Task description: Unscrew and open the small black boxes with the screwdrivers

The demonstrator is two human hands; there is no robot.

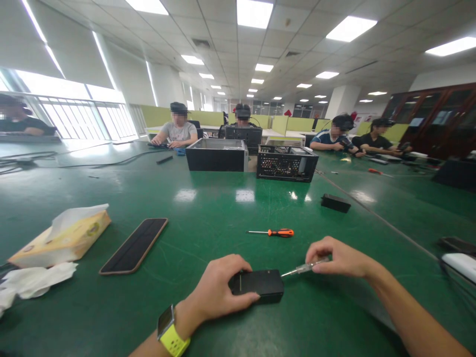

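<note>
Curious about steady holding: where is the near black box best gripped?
Probably across the left end of the black box, from the left: it's slim enough for the left hand to span, and the clear screwdriver points at its right end.

Looked out from head height, above and on the near side of the black box (258, 286), and tipped gently down over it! Sat close, close enough to set the box low and near the middle. Faced straight on across the green table (208, 213) beyond it, then carried far past to the ceiling lights (255, 13). Swept wide, too: caught the tissue pack (70, 235) left of the box, the wooden cabinet (439, 116) far off beyond its right!
</note>
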